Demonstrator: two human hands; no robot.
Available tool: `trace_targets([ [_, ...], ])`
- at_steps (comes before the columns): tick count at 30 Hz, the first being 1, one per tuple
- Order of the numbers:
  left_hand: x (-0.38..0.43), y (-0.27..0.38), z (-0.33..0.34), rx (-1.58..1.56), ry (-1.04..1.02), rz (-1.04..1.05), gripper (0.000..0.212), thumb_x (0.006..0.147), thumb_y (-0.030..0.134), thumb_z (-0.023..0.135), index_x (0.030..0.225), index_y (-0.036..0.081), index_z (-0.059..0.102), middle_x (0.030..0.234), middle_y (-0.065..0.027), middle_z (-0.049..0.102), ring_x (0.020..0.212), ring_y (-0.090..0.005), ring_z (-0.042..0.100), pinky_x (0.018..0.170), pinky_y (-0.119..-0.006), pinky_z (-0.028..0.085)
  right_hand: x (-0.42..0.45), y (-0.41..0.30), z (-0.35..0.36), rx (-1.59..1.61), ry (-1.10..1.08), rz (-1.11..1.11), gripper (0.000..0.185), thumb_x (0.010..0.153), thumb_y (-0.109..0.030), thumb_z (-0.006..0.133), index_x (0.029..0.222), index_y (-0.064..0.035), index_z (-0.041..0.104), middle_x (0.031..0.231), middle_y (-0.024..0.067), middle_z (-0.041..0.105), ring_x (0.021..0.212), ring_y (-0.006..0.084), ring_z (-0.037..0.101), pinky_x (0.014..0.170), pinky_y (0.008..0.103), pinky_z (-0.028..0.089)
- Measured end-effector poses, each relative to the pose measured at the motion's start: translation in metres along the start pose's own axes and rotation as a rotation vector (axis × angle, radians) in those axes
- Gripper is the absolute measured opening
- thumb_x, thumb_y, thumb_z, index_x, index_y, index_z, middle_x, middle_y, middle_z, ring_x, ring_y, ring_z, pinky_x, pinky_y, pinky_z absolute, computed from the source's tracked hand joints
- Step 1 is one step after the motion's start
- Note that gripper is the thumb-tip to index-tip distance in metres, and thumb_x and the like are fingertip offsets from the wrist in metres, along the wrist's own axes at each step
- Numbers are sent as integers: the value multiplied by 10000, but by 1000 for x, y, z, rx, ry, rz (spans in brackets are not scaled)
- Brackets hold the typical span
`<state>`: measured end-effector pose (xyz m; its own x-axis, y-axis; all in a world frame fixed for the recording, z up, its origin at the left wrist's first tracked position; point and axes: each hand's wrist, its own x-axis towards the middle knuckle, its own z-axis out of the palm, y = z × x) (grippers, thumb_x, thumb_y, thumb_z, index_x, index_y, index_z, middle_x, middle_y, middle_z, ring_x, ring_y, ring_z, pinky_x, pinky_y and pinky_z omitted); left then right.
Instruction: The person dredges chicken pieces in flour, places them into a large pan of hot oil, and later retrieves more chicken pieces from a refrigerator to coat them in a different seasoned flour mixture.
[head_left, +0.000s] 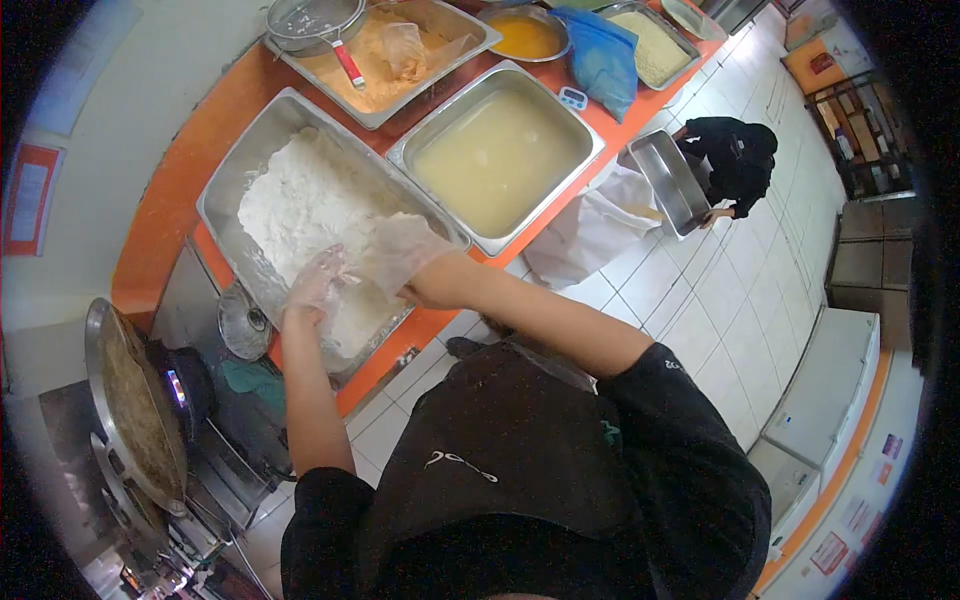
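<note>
A steel tray (244, 146) of white flour (292, 199) lies before me on an orange counter. My left hand (319, 281), in a clear plastic glove coated with flour, is low over the flour near the tray's front side. Beside it my right hand (405, 251), also in a loose clear glove, is over the flour at the tray's right side and looks blurred. The glove and flour hide its fingers, and whether either hand grips something is unclear. Touching this tray on the right is a deeper steel pan (589, 150) of pale yellowish liquid (499, 161).
Behind stands a tray of orange crumbs (330, 71) with a red-handled sieve (349, 64). A blue plastic bag (600, 56) and small timer (574, 97) lie at right. A wok (142, 405) is at left. Across the floor, a person (731, 165) holds a steel pan (667, 180).
</note>
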<state>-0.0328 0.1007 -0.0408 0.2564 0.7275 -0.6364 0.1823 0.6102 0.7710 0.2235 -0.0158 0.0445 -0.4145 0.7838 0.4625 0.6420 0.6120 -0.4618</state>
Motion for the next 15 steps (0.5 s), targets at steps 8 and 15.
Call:
trace_targets([
  [8,25,-23,5,389,38,291,431,907,138,665,1292,-29,568,1149,-140,667,994,-221,645,840,-315,523,-65,-15,-15,212,-54,14,286,858,-159,680,1109,-25,651,1110,172,609,1085,350,571,939,435,469],
  [15,-10,-11,3,784,267,621,418,930,181,649,1265,-52,561,1164,-170,655,1075,-267,630,948,-365,495,-103,61,-130,12,351,432,273,810,-3,646,1082,-25,660,1075,146,654,1011,311,622,879,393,485],
])
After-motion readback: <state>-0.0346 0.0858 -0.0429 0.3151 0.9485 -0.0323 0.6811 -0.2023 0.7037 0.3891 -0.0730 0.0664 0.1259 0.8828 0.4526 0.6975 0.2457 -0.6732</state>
